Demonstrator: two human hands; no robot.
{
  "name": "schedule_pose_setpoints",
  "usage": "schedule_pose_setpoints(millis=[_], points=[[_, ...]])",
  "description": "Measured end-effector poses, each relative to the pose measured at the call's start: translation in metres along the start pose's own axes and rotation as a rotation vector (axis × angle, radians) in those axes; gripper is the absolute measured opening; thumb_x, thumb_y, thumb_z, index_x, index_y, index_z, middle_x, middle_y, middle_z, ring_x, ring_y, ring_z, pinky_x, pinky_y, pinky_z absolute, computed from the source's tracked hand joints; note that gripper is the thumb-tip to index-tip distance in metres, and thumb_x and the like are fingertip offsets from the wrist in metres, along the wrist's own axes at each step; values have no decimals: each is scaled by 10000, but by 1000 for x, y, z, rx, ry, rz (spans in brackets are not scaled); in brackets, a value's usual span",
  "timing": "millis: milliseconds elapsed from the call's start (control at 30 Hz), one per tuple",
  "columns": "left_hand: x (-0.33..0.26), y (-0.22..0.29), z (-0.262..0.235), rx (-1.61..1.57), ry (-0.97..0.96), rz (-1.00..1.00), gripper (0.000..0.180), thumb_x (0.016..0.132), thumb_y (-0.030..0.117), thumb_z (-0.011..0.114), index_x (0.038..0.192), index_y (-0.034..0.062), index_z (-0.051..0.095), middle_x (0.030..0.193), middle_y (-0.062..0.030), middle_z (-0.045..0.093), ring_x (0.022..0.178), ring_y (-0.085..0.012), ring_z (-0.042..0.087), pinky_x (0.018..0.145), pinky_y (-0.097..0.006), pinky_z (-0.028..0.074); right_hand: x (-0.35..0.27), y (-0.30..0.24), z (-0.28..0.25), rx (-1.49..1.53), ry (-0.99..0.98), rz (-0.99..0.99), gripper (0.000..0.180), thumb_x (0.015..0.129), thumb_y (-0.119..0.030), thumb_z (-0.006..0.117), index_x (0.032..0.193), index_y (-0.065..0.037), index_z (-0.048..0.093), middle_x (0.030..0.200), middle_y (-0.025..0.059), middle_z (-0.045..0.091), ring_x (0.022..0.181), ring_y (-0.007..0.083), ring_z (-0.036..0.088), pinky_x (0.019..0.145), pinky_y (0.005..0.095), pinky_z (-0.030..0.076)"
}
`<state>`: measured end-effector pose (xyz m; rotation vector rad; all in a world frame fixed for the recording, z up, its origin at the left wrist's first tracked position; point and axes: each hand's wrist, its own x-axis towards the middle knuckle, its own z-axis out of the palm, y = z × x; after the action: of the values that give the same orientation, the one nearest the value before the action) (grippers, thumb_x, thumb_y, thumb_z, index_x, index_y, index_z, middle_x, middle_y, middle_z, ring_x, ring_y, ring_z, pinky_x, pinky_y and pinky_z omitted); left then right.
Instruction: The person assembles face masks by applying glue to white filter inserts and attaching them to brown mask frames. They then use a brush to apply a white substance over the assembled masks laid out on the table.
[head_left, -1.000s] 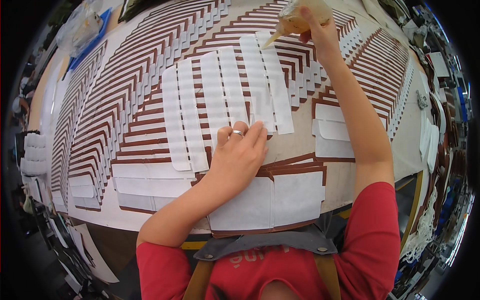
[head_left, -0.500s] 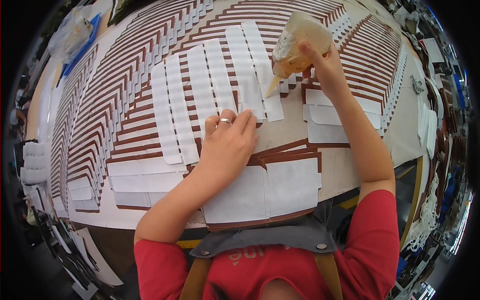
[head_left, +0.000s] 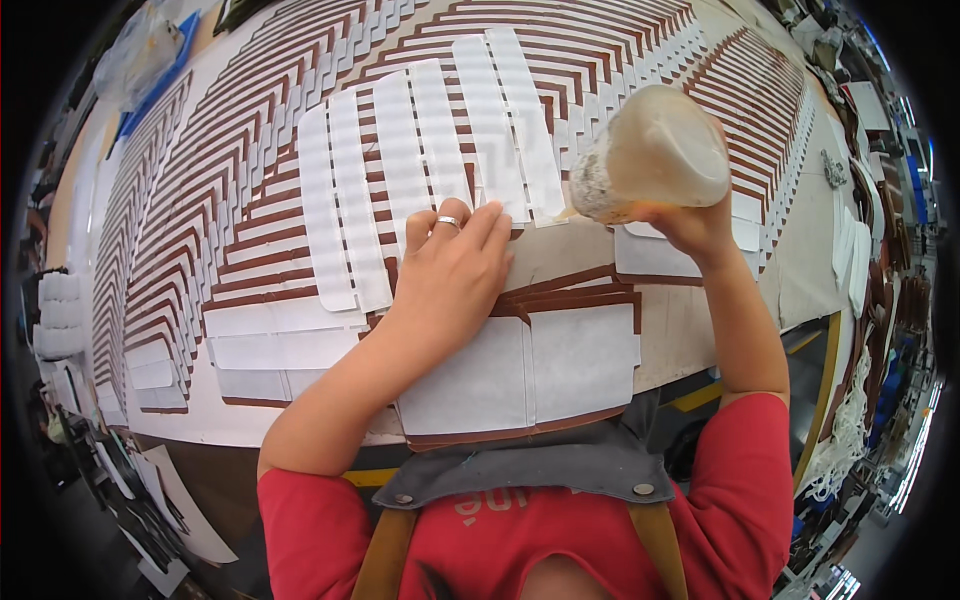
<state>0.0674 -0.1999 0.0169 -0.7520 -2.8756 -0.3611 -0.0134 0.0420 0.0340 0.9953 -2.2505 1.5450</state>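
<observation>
Far left corner's got a crumpled clear plastic bag (head_left: 135, 62) sitting in a blue tray (head_left: 176, 66). Nearer on that side there's a puffy white bundle (head_left: 60, 315), then a pale curved sheet (head_left: 190, 505) lower down. Over right, a messy tangle of white cord (head_left: 842, 440) just beside a yellow frame bar (head_left: 819, 400), plus some little grey clump (head_left: 832, 168) further up, too small to make out.

A workshop, shown by overlapping brown-and-white panels (head_left: 190, 220) in rows along a broad worktable (head_left: 680, 325).

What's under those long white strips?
Brown-edged white pieces show in the gaps between the white strips; whatever the strips and the left hand cover can't be seen.
</observation>
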Motion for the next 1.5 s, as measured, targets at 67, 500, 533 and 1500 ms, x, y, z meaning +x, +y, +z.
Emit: schedule_pose_setpoints(millis=[67, 500, 533, 1500], points=[[-2, 0, 1, -4, 0, -10, 325, 792, 140, 611, 1094, 35, 554, 1139, -42, 557, 945, -215, 502, 834, -368, 313, -1, 1, -5, 61, 49, 42, 804, 637, -307, 837, 1237, -3, 396, 1141, 88, 539, 1049, 183, 535, 896, 317, 440], [-1, -3, 7, 30, 36, 18, 316, 758, 119, 632, 1048, 10, 571, 1129, -47, 561, 902, -208, 518, 803, -362, 333, 128, 79, 30, 229, 344, -95, 462, 803, -192, 704, 1141, -17, 442, 958, 81, 578, 762, 134, 594, 576, 232, 516], [-1, -3, 6, 25, 35, 17, 315, 756, 117, 633, 1046, 11, 572, 1129, -48, 561, 902, -208, 518, 803, -361, 332, 130, 80, 35, 282, 345, -44, 475, 804, -164, 699, 1159, -17, 419, 984, 88, 571, 797, 143, 595, 607, 242, 524], [0, -1, 4, 38, 29, 27, 288, 785, 130, 613, 1046, 14, 577, 1120, -66, 575, 933, -210, 518, 838, -357, 316, 84, 69, 6, 191, 347, 337, 497, 805, -415, 671, 1048, -25, 483, 746, 43, 566, 456, 83, 484, 394, 196, 382]])
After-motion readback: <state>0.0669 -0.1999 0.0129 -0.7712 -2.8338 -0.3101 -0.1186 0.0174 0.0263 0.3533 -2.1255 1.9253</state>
